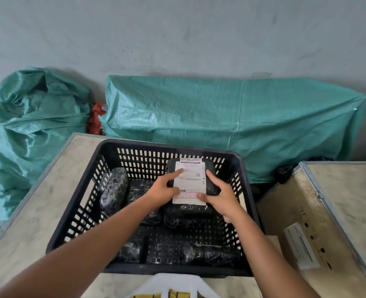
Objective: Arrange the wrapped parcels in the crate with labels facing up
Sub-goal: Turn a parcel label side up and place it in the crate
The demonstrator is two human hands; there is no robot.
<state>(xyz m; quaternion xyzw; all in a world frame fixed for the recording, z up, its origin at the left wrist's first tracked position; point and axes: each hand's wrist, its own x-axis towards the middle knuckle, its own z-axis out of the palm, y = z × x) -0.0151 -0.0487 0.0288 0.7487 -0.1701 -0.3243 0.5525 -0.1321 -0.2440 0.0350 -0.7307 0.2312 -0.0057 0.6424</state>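
**Two hands hold a labelled parcel inside a black plastic crate**

Against a pale, scuffed wall lean two large green woven-plastic sacks: a long, flat one (231,125) and a crumpled, bulging one (33,125), with a scrap of red-orange material (95,120) between them. In front stands a table (35,207) with a worn beige top and a metal edge. To its right is a wooden box (339,211) with metal trim and a white sticker (301,247).

On the table sits a rectangular black plastic crate (152,269), its walls and floor pierced with rows of slots. Several parcels wrapped in glossy, wrinkled black film lie in it: one (114,190) stands on edge against the left wall, others lie flat on the floor, including one at the near right (212,254).

Both hands grip a flat black parcel (211,186) above the far right part of the crate, tilted towards the camera. Its white rectangular shipping label (190,181), printed with barcodes, faces up. The left hand (162,190) clasps the left edge with its forefinger stretched across the label; the right hand (220,196) clasps the right edge, thumb on the label's lower corner.
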